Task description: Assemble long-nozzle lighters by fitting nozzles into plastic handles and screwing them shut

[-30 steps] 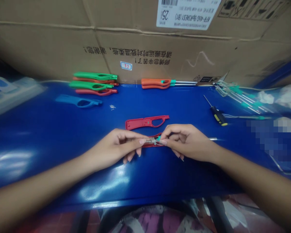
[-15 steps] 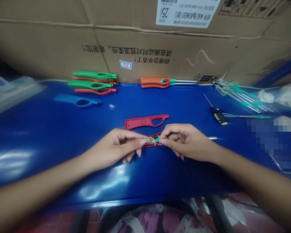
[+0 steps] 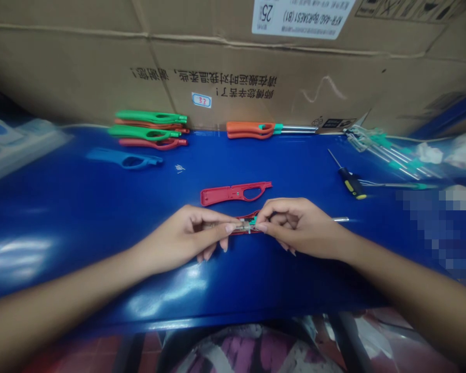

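Observation:
My left hand [image 3: 192, 233] is closed, thumb and forefinger pinching a small clear lighter gas tank [image 3: 241, 226] at the middle of the table. Under it lies a red lighter shell half [image 3: 250, 214], mostly covered by my fingers. My right hand [image 3: 295, 225] is closed at the tank's right end, by a green part [image 3: 252, 221]; what its fingertips pinch is too small to make out. A metal lighter tube [image 3: 340, 219] sticks out beyond my right hand. Just behind both hands rests the other red shell half [image 3: 236, 194], inner side up.
Several green and red shells [image 3: 151, 133] and a blue one [image 3: 125, 159] lie back left, near tiny pins [image 3: 179, 168]. Orange lighters [image 3: 250, 130] rest against the cardboard box [image 3: 202, 62]. At right are a screwdriver [image 3: 349, 181] and several metal tubes [image 3: 392, 155].
Hardly anything differs. The clear tank has shifted very slightly between my fingers, both hands stay in place, and the view has tilted a little.

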`<state>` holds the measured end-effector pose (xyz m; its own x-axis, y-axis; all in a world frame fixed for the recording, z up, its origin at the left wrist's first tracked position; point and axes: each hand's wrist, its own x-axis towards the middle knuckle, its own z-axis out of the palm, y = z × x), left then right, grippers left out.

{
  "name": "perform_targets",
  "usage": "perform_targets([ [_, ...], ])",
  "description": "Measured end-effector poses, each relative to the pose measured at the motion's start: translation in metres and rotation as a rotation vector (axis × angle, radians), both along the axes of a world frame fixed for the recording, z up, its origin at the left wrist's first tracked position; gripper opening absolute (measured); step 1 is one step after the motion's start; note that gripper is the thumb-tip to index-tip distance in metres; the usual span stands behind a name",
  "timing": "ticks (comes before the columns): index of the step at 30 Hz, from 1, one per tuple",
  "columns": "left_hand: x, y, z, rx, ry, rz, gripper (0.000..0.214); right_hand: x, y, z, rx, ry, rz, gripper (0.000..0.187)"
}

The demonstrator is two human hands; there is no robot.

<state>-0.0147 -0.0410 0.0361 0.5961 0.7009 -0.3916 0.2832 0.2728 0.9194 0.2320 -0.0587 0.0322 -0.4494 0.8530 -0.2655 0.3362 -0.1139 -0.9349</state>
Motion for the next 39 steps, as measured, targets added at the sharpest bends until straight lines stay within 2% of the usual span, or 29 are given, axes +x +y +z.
perform_targets([
  [18,0.0011,-0.0017,0.0,0.024,-0.003,0.03,0.029,-0.0031,0.0011,0.0,-0.006,-0.025,-0.018,0.015],
  [39,0.0015,-0.0022,0.0017,0.053,0.022,-0.003,0.029,-0.0054,0.0022,0.0024,0.022,-0.074,-0.003,0.017],
])
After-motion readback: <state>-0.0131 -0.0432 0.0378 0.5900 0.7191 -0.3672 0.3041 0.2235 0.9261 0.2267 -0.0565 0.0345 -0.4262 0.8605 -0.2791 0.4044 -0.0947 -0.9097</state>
